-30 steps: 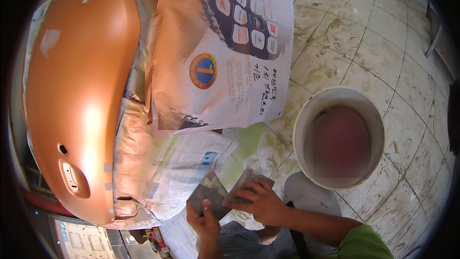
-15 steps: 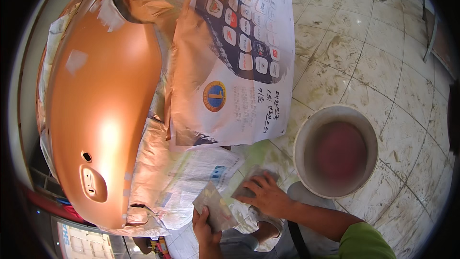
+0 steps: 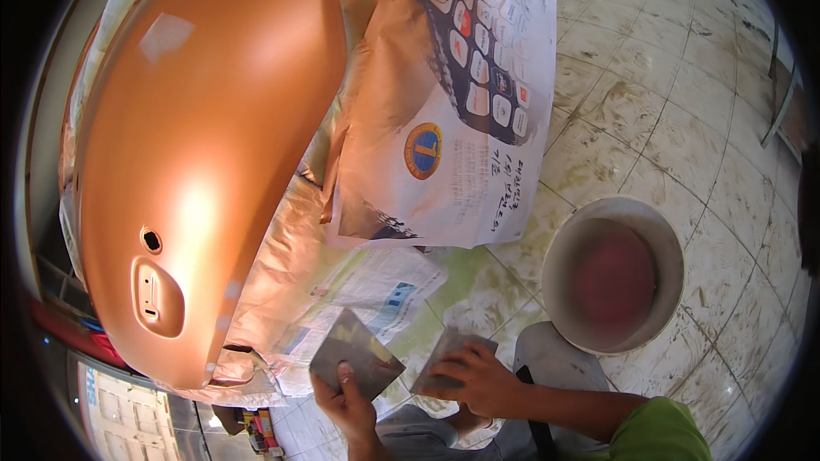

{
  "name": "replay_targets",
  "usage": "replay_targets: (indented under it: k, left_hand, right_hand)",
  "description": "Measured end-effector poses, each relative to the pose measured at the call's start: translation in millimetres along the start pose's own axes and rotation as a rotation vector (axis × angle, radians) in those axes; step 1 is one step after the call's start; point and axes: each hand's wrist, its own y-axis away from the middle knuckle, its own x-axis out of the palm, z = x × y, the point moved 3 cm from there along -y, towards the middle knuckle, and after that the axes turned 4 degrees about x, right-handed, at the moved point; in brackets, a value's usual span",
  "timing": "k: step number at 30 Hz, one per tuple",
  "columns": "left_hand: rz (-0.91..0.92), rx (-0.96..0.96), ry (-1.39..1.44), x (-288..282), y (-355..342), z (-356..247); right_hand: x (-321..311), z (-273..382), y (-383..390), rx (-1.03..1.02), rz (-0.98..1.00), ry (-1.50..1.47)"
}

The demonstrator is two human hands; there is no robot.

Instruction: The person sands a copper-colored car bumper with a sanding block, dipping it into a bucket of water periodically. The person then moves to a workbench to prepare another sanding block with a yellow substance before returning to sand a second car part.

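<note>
My left hand (image 3: 346, 401) grips a thin square grey plate (image 3: 359, 350), thumb on its face. To its right, my right hand (image 3: 478, 384) has its fingers bent over a second flat grey piece (image 3: 454, 343), partly covering it. Both pieces are held low over my legs, apart from each other. On the left is a copper-orange vehicle panel (image 3: 205, 94) with a recessed handle opening, a small hole and pale patches. Paper masking surrounds it: a large printed sheet (image 3: 461, 196) and newspaper (image 3: 376, 277) below that.
A pale bucket (image 3: 559, 273) with pinkish contents, too blurred to make out, stands right of my hands beside my knee (image 3: 551, 358). Dirty white tiles (image 3: 700, 171) cover the floor. A metal-legged object (image 3: 777, 111) is at the far right. Small colourful items (image 3: 256, 431) sit at the lower left.
The panel, masking and bucket have shifted in the picture as the view moved. The plate in my left hand has changed tilt and sits slightly farther left; both hands keep their holds.
</note>
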Motion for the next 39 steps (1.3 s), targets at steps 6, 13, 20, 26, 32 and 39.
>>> replay_targets:
  k: [6, 13, 20, 26, 32, 39]
  left_hand:
    - [0.177, 0.048, -0.183, 10, 7, 1]
    - [-0.099, 0.050, 0.172, 11, -5, 19]
    - [0.154, -0.493, 0.586, 33, 8, 41]
    - [0.183, -0.107, 0.111, 30, 20, 43]
    - [0.231, -0.005, -0.074, 25, 8, 30]
    - [-0.002, -0.250, 0.434, 11, -5, 52]
  right_hand:
    - [-17, 8, -24, 0.002, -0.115, 0.044]
    - [-29, 29, -12, -0.068, -0.155, -0.129]
    - [-33, -34, -20, 0.085, -0.218, 0.043]
    - [-59, -31, -16, 0.138, -0.263, 0.103]
    - [-19, -7, -12, 0.030, -0.061, 0.089]
    - [-41, 28, -30, -0.138, -0.123, -0.107]
